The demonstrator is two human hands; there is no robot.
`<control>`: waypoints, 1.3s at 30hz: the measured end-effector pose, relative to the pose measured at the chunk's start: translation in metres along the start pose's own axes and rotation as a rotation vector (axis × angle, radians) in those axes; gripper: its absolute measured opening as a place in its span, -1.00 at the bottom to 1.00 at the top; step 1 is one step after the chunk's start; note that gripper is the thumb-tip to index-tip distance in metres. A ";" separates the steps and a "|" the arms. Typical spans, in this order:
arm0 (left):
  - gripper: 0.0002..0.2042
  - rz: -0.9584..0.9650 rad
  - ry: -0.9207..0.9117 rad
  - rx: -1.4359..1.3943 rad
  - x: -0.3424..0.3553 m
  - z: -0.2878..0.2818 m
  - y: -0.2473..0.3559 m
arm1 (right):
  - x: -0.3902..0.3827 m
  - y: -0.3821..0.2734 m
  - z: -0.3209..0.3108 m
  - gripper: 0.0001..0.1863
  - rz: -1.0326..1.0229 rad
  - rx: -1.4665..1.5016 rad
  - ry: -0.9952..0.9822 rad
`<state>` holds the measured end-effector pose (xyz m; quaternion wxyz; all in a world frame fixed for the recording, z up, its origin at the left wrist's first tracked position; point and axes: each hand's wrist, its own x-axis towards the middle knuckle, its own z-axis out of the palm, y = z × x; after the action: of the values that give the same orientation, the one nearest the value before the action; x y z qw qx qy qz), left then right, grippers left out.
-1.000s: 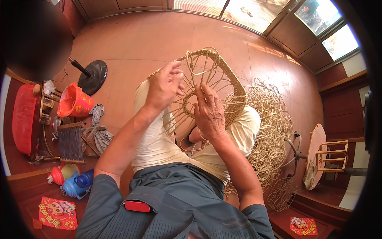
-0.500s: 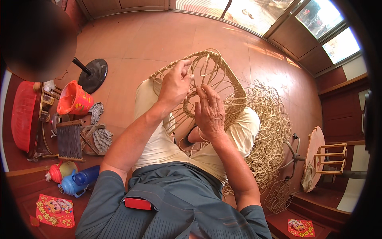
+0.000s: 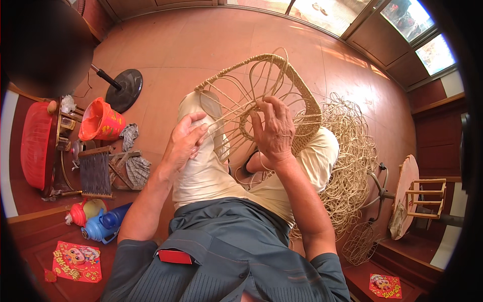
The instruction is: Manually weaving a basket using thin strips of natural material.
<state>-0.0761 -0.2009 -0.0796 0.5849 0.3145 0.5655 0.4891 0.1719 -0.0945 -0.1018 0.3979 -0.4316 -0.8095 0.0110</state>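
Note:
A woven frame (image 3: 308,95) of tan cord rests across my lap, its rim thickly wrapped. Cords run like spokes from the rim to a small wrapped ring (image 3: 243,127) in the middle. My left hand (image 3: 187,143) is over my left thigh, its thumb and fingers pinched on a cord that stretches from the ring. At the ring's upper right, my right hand (image 3: 274,128) has its fingers curled down on the ring and the cords there. Its fingertips are partly hidden. Loose loops of cord stand up at the far rim.
A large heap of loose cord (image 3: 352,156) lies on the floor by my right leg. To the left are a red bucket (image 3: 102,121), a folding stool (image 3: 96,171), a black round base (image 3: 126,90) and flasks (image 3: 103,224). A round-topped stool (image 3: 404,196) lies tipped at right.
My left hand has moved from above the ring down and left to my thigh, drawing a cord with it. My right hand stays at the ring. The view has shifted slightly.

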 end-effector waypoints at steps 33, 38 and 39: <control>-0.82 1.082 0.128 0.999 0.070 0.028 0.037 | 0.018 -0.010 0.013 -0.74 0.182 -0.003 0.054; -0.78 1.084 0.080 1.196 0.086 0.018 0.042 | 0.017 -0.008 0.015 -0.74 0.186 0.004 0.050; -0.79 1.089 0.089 1.341 0.086 0.019 0.043 | 0.017 -0.009 0.014 -0.74 0.191 0.006 0.045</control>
<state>-0.0773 -0.1032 -0.0673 -0.0626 0.8010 0.5276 0.2760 0.1512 -0.0830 -0.0973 0.4144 -0.5056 -0.7556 0.0418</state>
